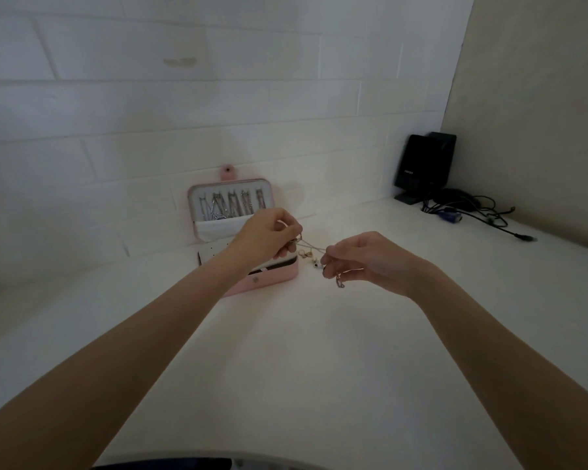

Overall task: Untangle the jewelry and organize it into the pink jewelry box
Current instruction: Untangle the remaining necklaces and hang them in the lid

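Observation:
The pink jewelry box (272,279) stands open against the white brick wall, its lid (230,208) upright with several silver chains hanging inside. A thin silver chain (311,246) stretches in the air between my hands, just right of the box. My left hand (269,237) pinches one end above the box's right corner. My right hand (364,261) pinches the other end, and a short length of chain dangles below its fingers. A few small earrings (309,256) lie on the table beside the box, under the chain.
The white table (302,351) runs to the wall behind and a beige partition on the right. A black speaker (423,164) and a tangle of black cables (482,212) with a blue plug sit at the back right corner.

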